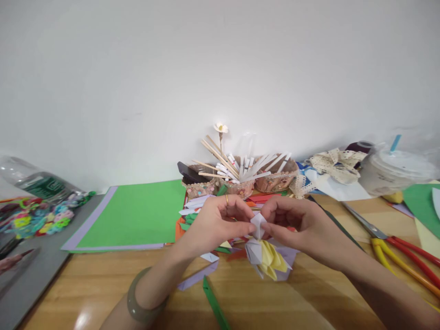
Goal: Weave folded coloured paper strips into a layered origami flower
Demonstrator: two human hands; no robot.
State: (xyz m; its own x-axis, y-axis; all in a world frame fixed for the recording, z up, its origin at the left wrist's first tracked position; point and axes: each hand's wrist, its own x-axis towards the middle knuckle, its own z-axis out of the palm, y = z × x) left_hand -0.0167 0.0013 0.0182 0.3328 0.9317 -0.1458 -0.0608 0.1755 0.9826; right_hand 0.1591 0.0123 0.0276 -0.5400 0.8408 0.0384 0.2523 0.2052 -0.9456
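Observation:
Between the fingertips of my left hand (223,224) and my right hand (297,227) is a small folded piece of white paper (257,224). Both hands pinch it, one from each side. Just below it on the wooden table lies a folded paper flower (273,260) with yellow and pale lilac petals. Whether the white piece touches the flower, I cannot tell. Loose paper strips are scattered nearby, among them a green strip (215,302) and a lilac strip (198,276). My fingers partly hide a heap of coloured scraps behind them.
Green paper sheets (134,213) lie at left, beside a grey board (37,279). Behind my hands stand small baskets (275,181) of sticks and pens. Scissors (381,238) and red-handled pliers lie right, before a lidded plastic cup (388,169). A plastic bottle (44,183) lies far left.

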